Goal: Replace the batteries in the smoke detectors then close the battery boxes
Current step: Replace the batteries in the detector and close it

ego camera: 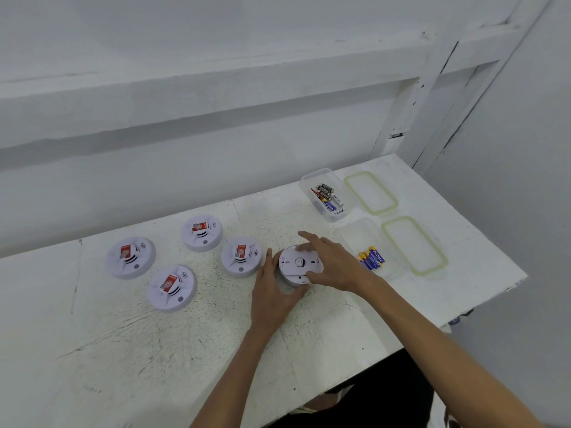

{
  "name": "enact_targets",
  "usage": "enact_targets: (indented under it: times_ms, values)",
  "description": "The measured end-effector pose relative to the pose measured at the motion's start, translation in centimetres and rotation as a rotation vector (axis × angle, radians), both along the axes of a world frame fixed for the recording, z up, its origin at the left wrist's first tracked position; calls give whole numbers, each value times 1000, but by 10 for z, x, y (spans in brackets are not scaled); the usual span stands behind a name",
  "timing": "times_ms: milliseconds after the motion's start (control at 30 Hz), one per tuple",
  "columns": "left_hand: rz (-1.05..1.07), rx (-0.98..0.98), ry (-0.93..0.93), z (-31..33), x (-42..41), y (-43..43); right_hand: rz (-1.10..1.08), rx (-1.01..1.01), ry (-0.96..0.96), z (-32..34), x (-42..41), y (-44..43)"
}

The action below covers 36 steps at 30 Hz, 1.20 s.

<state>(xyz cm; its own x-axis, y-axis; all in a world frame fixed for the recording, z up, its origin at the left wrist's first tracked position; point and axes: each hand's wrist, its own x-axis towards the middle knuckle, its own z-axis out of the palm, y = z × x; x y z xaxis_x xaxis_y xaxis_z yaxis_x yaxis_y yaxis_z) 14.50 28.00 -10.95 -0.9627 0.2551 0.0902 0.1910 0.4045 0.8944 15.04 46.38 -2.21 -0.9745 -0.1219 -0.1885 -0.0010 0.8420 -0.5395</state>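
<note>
The left hand (272, 291) grips the overturned smoke detector (298, 267) on the table (185, 350), right hand (336, 267) curls over its back plate (290, 259) (to unscrew, I think); keep the body still, twist evenly

I count four pale lilac-white smoke detectors (130, 257), each with a red label and black curved stripes. The fifth detector (299, 264) shows plain white. The table (154, 350) is white, flecked with dark scratches. The lids (414, 245) are clear, rimmed pale green. The near batteries (371, 258) are blue and yellow, the far batteries (324, 194) black, red and blue.
</note>
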Motion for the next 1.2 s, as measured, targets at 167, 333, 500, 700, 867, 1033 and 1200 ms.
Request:
enact_targets:
  times_ms: [167, 333, 500, 700, 867, 1033, 1200]
  values:
    - [5, 0, -5, -4, -1, -1, 11, -41, 18, -1, -3, 4]
    - [3, 10, -18, -1, 0, 0, -4, 22, 81, -11, -4, 2]
    - [6, 25, -32, -3, 0, -1, -23, 25, 110, -14, -10, 1]
    - [28, 81, -60, 4, 1, 0, -99, -16, 150, -15, -12, 0]
    - [26, 43, -46, 4, 3, 0, -67, 29, 159, -9, -14, 0]
    - [4, 56, -48, 7, 5, -1, -42, 52, 207, -12, -12, 2]
    - [-1, 23, -12, 6, 5, -2, -22, 49, 299, -16, -8, 7]
